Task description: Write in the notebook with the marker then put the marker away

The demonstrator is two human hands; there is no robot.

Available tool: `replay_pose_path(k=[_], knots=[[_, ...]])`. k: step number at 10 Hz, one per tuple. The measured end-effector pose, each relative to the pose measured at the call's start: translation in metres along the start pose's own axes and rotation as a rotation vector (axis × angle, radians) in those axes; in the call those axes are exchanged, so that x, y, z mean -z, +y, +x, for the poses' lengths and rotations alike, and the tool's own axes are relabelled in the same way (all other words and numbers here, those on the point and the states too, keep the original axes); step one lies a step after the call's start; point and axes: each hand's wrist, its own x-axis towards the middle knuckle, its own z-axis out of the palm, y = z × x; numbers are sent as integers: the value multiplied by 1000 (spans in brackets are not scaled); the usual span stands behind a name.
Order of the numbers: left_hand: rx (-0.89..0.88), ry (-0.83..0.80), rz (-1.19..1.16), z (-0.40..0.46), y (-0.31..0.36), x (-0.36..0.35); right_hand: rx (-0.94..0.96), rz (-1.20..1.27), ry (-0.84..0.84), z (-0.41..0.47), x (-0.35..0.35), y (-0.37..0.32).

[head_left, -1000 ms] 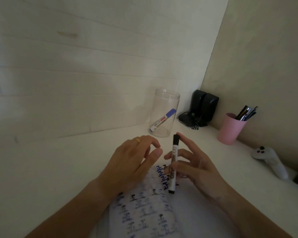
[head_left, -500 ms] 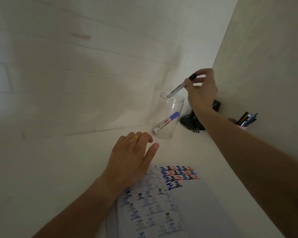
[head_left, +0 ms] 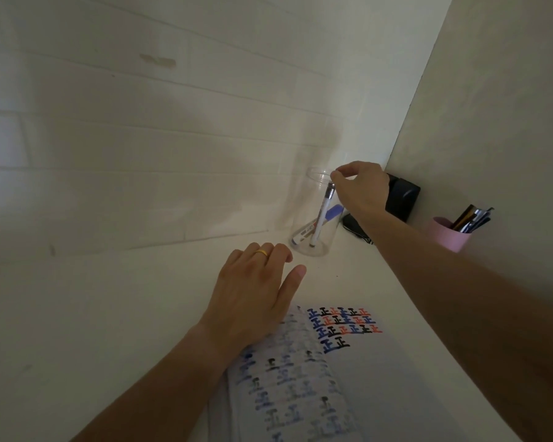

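Standing nearly upright in the clear jar (head_left: 313, 224), the marker (head_left: 321, 215) is sitting just under the right hand (head_left: 361, 189), fingers (head_left: 340, 171) pinched together above its cap; left hand (head_left: 253, 291) is lying flat, fingers spread, on the notebook (head_left: 348, 362).

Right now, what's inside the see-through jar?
Two markers stand in the clear jar: a blue-capped marker leaning against its wall, and the black-capped marker standing below the right hand. That hand covers the jar's right rim.

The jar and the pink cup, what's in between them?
In the head view, a black speaker and the right arm lie between the jar and the pink cup.
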Motion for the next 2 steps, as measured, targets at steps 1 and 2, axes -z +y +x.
replay_pose_path(k=[1, 2], knots=[[-5, -2, -13, 1, 1, 2, 39, 8, 9, -10, 18, -4], [3, -42, 9, -2, -4, 0, 123, 55, -1, -42, 41, -3]])
